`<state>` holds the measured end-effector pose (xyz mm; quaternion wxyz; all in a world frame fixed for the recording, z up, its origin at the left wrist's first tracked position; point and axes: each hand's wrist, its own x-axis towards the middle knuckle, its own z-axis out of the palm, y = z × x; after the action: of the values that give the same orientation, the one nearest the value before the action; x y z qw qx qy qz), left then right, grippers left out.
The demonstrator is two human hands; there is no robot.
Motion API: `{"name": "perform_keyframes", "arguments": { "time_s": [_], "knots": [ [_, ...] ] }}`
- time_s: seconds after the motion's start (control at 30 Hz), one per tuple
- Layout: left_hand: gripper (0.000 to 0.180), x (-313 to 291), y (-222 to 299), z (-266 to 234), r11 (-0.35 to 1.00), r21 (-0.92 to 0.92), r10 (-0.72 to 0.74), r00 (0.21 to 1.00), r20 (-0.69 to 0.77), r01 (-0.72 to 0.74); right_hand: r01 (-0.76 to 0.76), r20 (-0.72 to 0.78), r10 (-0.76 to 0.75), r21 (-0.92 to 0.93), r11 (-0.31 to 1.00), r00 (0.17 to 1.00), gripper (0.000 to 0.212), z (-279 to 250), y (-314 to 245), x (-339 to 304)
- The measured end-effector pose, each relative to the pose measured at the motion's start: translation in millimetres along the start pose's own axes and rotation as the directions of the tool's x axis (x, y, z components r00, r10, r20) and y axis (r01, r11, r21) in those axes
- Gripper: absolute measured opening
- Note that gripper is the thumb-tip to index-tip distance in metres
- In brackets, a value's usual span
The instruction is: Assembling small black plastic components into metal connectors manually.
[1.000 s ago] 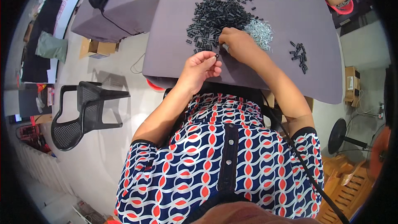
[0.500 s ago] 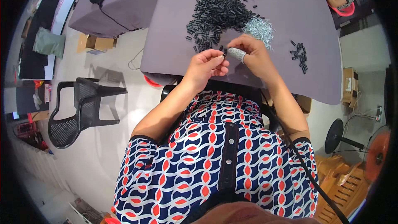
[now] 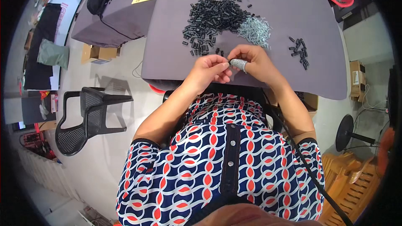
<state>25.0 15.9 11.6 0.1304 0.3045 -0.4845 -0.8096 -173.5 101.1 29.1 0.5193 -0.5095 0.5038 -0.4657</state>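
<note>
Two pinches meet over one tiny part: a slip here could lose it.
Your left hand (image 3: pixel 208 70) closes thumb and forefinger on a small black plastic piece (image 3: pixel 229 62) above the table's near edge, other fingers loosely curled; your right hand (image 3: pixel 257 62) is nearly closed beside it, its grip contents too hidden to tell. The silver-grey woven finger cover (image 3: pixel 239 64) might dull your feel and let the piece twist free. Dropped, it could fall off the grey cloth-covered table (image 3: pixel 289 75) or mix with the heaped black cylindrical pieces (image 3: pixel 213 19).
</note>
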Motion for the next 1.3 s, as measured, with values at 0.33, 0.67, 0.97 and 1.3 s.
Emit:
{"name": "perform_keyframes", "arguments": {
  "time_s": [0.33,0.67,0.97,1.3],
  "knots": [
    [0.015,-3,1,-7,0.995,-0.086,-0.042,0.996,0.079,0.049,-0.005,0.084,0.017,-0.143,0.990,0.996,0.011,1,-26,0],
    [0.015,-17,9,6,0.998,-0.059,0.013,0.995,0.101,-0.007,0.241,0.135,-0.203,-0.406,0.881,0.970,0.022,-3,-38,-6],
    [0.015,-8,9,-5,0.888,-0.331,-0.183,0.906,0.382,0.319,0.356,0.269,-0.250,-0.491,0.795,0.930,0.034,-6,-56,-15],
    [0.015,-8,8,12,0.990,-0.126,0.060,0.997,-0.039,-0.064,0.155,-0.048,-0.187,-0.385,0.910,0.981,0.054,3,-38,-23]
  ]
}}
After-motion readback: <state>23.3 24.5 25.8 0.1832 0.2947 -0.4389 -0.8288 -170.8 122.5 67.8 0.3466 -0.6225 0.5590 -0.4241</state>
